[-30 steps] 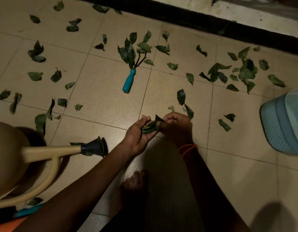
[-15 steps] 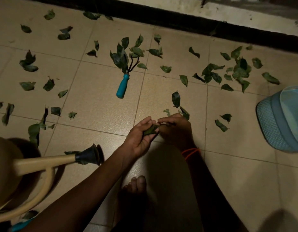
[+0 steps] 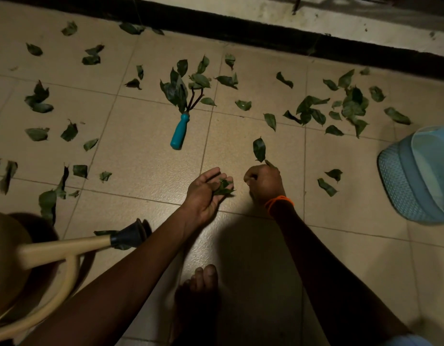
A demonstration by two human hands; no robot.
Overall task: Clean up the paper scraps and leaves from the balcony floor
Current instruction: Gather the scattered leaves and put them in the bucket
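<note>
Green leaves lie scattered over the beige tiled floor [image 3: 146, 156], with a dense cluster [image 3: 350, 106] at the right. My left hand [image 3: 206, 193] is palm up and cups a small bunch of leaves [image 3: 223, 188] in its fingers. My right hand [image 3: 264, 183], with an orange band on the wrist, is curled with fingers closed just below a single leaf [image 3: 259, 149] on the floor. A leaf tip shows at its knuckles; whether it grips that leaf I cannot tell.
A teal-handled hand rake [image 3: 181, 128] lies on the floor with leaves on its prongs. A beige watering can [image 3: 61, 248] stands at lower left. A light blue basket [image 3: 420, 173] sits at the right edge. A black strip [image 3: 265, 33] borders the floor. My bare foot [image 3: 201, 285] is below.
My hands were pressed together around leaves; they have since parted. The left now holds the bunch alone, and the right has shifted right toward the single leaf.
</note>
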